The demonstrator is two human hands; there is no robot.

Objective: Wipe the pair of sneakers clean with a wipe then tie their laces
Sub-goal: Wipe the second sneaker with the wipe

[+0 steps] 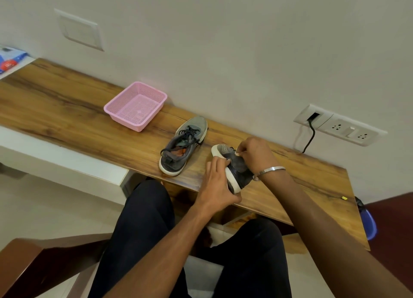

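Note:
Two grey sneakers with white soles are on the wooden shelf point(67, 110). The left sneaker point(182, 147) stands upright with its black laces loose. The right sneaker point(234, 166) is tipped on its side, sole facing left. My left hand point(215, 186) grips its sole near the heel. My right hand point(257, 154), with a metal bangle on the wrist, has its fingers curled over the upper of that sneaker. A small pale bit shows at its fingertips; I cannot tell whether it is a wipe.
An empty pink mesh basket point(136, 106) sits on the shelf to the left of the sneakers. A wall socket point(339, 125) with a black cable is at the right. My knees in dark trousers are below the shelf edge. A blue object point(371, 221) lies beyond the shelf's right end.

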